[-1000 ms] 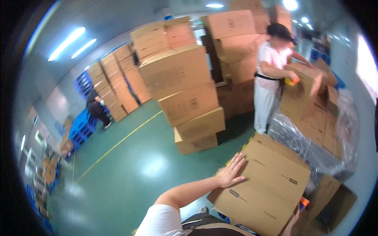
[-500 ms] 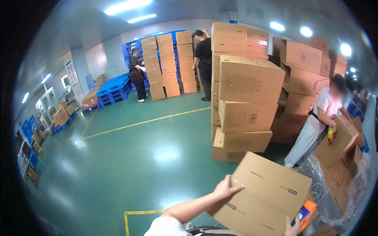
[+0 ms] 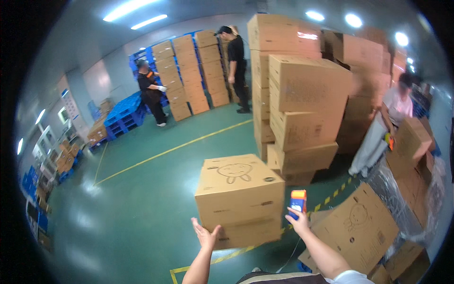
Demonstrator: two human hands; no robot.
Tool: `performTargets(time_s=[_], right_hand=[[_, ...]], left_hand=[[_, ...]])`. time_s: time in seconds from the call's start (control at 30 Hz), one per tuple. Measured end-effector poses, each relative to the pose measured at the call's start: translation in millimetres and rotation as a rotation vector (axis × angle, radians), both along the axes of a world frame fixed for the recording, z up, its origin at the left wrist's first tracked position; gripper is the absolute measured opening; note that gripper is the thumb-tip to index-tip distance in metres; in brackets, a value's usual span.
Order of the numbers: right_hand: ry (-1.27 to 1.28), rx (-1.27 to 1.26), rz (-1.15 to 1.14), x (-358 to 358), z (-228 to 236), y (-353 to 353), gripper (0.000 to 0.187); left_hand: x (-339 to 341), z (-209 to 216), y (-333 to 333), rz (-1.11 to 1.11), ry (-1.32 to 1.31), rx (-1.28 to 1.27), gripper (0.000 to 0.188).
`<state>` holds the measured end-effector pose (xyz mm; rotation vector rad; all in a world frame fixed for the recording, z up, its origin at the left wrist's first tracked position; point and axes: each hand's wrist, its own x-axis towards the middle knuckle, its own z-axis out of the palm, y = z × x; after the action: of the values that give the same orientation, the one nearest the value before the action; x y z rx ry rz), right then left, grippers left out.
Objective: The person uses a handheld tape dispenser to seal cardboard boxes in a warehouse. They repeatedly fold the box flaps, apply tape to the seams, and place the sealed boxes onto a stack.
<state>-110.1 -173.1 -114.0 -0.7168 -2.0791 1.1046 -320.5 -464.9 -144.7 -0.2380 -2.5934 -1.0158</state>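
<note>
A closed brown cardboard carton (image 3: 241, 201) stands upright in front of me, a line-drawn animal face on its top. My left hand (image 3: 206, 235) is at its lower left edge, fingers spread, thumb over the front face. I cannot tell whether it touches the carton or whether the carton rests on anything. To the right of the carton and apart from it, my right hand (image 3: 298, 222) is closed around an orange-and-blue handheld tool (image 3: 297, 203). Another carton (image 3: 357, 227) with a similar drawing lies tilted beside my right forearm.
A tall carton stack (image 3: 307, 85) stands ahead. At right, a person (image 3: 395, 106) holds a yellow-and-orange tool by more cartons and clear plastic wrap (image 3: 383, 189). Two people (image 3: 152, 92) stand by far carton columns (image 3: 189, 71) and blue pallets (image 3: 125, 113). Yellow lines (image 3: 189, 142) mark the green floor.
The carton has moved left and turned upright. My left hand has gone from gripping its edge to spread fingers; my right hand, still holding the tool, has come away from it.
</note>
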Motion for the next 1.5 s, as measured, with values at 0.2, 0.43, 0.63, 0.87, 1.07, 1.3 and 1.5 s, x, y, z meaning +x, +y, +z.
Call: performTargets(time_s=[0.2, 0.43, 0.63, 0.87, 1.07, 1.3, 1.5], right_hand=[[0.385, -0.725, 0.205, 11.6, 67.6, -47.3, 0.088], [0.733, -1.291, 0.299, 81.5, 95.7, -66.1, 0.080], [0.849, -1.399, 0.239, 168.4, 57.0, -73.7, 0.051], [1.000, -1.346, -0.087, 290.7, 8.3, -64.9, 0.063], [0.746, -1.210, -0.636, 444.5, -67.3, -48.5, 0.086], [-0.390, -0.724, -0.706, 564.5, -177.8, -49.3, 0.025], [-1.088, -0.543, -1.013, 565.3, -226.3, -20.3, 0.027]], left_hand=[[24.1, -25.6, 35.5, -0.719, -0.273, -0.084, 0.059], [146.6, 79.3, 147.6, -1.101, -1.652, 0.826, 0.055], [224.8, 72.4, 168.3, -1.010, -1.663, 0.650, 0.047], [314.9, 15.4, 195.5, -1.108, -1.955, 0.057, 0.054], [300.3, -102.5, 216.6, -0.978, -1.521, -0.523, 0.057], [262.1, -209.1, 255.1, -1.086, -0.710, -1.073, 0.061], [278.1, -255.1, 365.7, -1.048, -0.652, -0.863, 0.076]])
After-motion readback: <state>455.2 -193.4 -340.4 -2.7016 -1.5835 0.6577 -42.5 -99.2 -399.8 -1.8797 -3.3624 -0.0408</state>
